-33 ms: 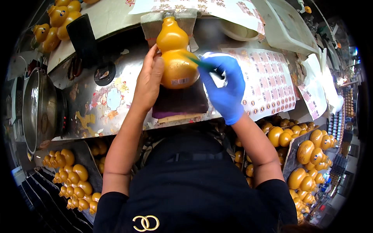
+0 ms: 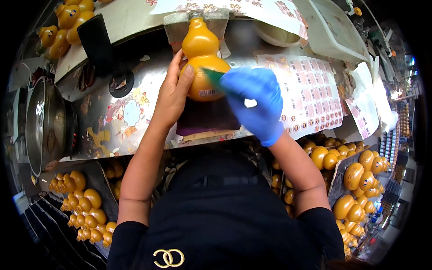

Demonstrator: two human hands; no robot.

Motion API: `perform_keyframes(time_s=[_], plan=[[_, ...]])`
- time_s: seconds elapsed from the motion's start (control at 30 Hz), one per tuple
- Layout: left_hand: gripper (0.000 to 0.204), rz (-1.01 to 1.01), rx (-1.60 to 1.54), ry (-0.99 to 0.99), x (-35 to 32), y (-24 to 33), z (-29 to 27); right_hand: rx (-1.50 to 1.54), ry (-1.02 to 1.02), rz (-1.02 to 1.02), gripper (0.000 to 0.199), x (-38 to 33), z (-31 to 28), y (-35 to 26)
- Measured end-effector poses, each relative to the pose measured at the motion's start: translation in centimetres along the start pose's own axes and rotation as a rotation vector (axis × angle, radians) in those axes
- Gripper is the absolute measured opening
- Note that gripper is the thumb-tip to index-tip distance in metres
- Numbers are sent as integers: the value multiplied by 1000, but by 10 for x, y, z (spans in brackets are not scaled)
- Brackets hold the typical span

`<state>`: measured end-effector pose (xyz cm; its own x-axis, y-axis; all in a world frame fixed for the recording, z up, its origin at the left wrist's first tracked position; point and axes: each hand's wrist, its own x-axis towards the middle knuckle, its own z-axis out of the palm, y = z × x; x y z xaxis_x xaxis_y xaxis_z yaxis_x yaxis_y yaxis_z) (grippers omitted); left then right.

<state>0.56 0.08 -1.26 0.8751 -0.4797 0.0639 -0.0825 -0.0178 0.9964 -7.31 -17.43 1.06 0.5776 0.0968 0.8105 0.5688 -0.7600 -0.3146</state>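
A glossy amber gourd-shaped bottle (image 2: 201,39) lies on its back at the bench's middle, neck pointing away from me. Small print and a barcode patch show on its lower bulb. My bare left hand (image 2: 174,87) grips that bulb from the left, thumb over its front. My right hand (image 2: 255,101), in a blue glove, is closed round a green flat-bladed scraper (image 2: 211,77). The blade is blurred and lies across the lower bulb; whether it presses there I cannot tell. Something small and white (image 2: 250,103) shows at the glove's palm. Below the bottle is a dark pad (image 2: 208,118).
Label sheets (image 2: 310,94) spread out at the right, beside a white plastic tub (image 2: 333,33). A phone (image 2: 95,41) stands at the far left, and a metal pan (image 2: 45,126) sits at the left edge. Crates of similar bottles (image 2: 85,202) flank me on both sides.
My gloved right hand and the scraper have shifted slightly left and down over the lower bulb. The left thumb has moved a little right; the bottle hardly differs.
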Motion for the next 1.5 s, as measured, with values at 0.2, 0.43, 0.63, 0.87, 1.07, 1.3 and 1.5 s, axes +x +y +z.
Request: perform_keyframes(time_s=[0.2, 0.43, 0.63, 0.87, 1.07, 1.3, 1.5], plan=[[66, -27, -40, -40, 2, -2, -3, -85, -290, -188, 32, -30, 1, -19], [67, -100, -95, -42, 0, -3, -6, -45, -212, -137, 26, -14, 6, -28], [71, -142, -152, -40, 2, 1, -8, 74, -278, -73, 34, -18, 3, -28], [70, 115, 29, 38, -4, -11, 9, 373, 146, 858, 36, -18, 22, -9], [60, 55, -40, 32, -5, -8, 3, 451, 182, 1005, 29, -6, -2, -7], [50, -32, -119, 135, 2, 3, -8, 473, -416, 499, 26, 57, 8, 15], [43, -142, -61, 49, 53, -6, -33, -24, -352, -157, 27, 63, 4, 24]])
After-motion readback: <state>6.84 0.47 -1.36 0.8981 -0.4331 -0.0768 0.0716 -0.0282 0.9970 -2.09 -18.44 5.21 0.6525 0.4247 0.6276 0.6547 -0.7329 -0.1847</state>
